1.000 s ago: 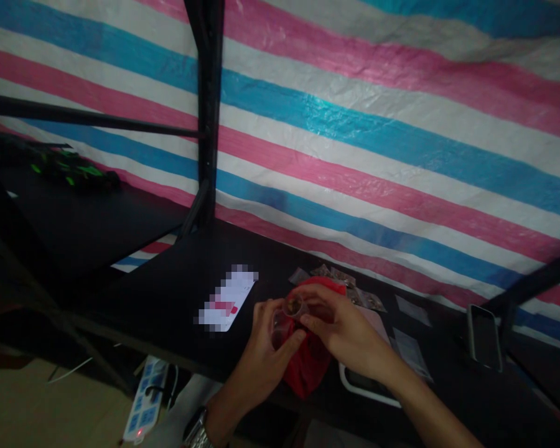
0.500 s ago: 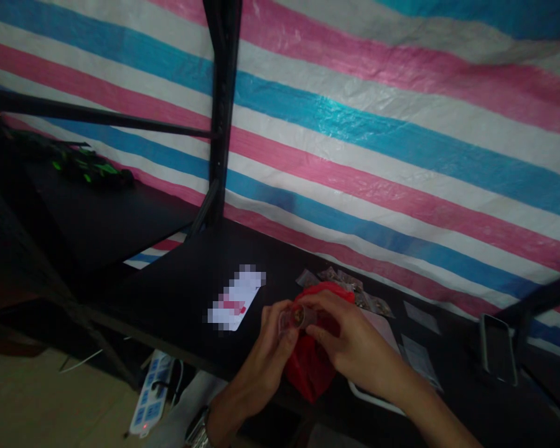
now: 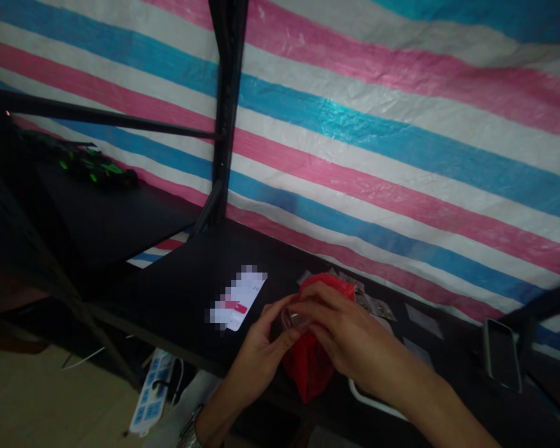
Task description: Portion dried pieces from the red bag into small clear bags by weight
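My left hand (image 3: 259, 351) is closed round the edge of a small clear plastic bag (image 3: 297, 319), thumb towards me. Over the bag's other side bends my right hand (image 3: 343, 320), its fingertips closed at the plastic and partly hidden. What lies inside the bag cannot be made out now. Directly beneath both hands is a crumpled red bag (image 3: 310, 367), standing at the front of the black shelf. Behind it lie several small filled clear bags (image 3: 376, 306). A white tray (image 3: 376, 401) is partly covered by my right forearm.
Flat clear bags (image 3: 424, 320) lie right of the tray, with a phone (image 3: 503, 354) farther right. A pixelated white rectangle (image 3: 247, 298) lies left on the shelf (image 3: 182, 286). A green-black toy car (image 3: 98, 168) sits on another shelf; a power strip (image 3: 150, 395) is below.
My right fingers have moved left and over the small clear bag, covering the brownish piece that showed in it before. The view has shifted slightly.
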The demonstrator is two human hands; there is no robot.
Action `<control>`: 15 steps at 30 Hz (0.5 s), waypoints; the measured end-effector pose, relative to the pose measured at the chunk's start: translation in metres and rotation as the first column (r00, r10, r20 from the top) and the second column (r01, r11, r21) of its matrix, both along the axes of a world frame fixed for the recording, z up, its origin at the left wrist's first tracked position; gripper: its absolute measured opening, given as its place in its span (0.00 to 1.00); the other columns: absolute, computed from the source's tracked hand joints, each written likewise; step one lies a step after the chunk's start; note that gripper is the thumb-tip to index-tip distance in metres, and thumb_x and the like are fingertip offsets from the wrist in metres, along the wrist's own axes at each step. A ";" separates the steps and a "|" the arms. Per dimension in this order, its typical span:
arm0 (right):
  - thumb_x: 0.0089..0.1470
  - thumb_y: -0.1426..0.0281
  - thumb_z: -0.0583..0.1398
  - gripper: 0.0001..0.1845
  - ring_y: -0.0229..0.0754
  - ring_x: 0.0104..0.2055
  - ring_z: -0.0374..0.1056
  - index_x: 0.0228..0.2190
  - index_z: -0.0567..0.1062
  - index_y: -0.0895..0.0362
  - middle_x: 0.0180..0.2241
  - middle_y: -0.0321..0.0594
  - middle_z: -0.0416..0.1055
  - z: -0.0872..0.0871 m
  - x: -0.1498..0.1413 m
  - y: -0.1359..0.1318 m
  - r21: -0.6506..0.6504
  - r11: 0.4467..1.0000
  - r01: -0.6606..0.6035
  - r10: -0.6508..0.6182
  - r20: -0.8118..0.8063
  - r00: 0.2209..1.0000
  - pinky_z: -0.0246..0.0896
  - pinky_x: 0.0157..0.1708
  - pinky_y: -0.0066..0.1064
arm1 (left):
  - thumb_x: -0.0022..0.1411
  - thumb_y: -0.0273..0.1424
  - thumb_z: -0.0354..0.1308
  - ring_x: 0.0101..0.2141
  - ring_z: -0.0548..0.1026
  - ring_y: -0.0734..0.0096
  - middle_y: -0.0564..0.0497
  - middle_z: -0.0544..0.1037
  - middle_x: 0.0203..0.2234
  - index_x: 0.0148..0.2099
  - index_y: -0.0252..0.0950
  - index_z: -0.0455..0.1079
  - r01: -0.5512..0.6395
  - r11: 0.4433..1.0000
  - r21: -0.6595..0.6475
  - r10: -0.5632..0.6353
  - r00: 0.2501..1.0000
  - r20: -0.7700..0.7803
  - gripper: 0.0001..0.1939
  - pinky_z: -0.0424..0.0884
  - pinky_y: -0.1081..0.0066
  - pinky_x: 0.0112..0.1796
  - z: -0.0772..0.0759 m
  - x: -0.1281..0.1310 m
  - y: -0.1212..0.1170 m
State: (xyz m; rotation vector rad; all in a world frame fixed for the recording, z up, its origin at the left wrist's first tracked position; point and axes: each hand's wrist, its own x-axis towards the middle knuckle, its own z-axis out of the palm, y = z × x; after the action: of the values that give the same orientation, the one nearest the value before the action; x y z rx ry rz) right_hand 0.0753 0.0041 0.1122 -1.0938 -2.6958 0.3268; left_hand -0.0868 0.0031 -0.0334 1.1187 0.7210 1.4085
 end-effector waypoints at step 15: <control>0.64 0.75 0.61 0.17 0.48 0.56 0.75 0.51 0.80 0.48 0.54 0.41 0.78 -0.002 0.024 -0.003 0.074 0.960 0.272 -0.265 -0.090 0.960 0.69 0.59 0.41 | 0.69 0.49 0.57 0.39 0.78 0.63 0.49 0.79 0.38 0.50 0.38 0.74 -0.323 0.941 -0.099 0.307 0.941 -0.144 0.20 0.75 0.64 0.44 0.011 -0.005 -0.005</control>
State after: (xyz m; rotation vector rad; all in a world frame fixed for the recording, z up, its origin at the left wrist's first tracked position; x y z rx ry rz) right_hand 0.0995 0.0014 0.1102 -1.3689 -2.4271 0.2015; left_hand -0.0913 -0.0019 -0.0222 1.0344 1.1023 1.5461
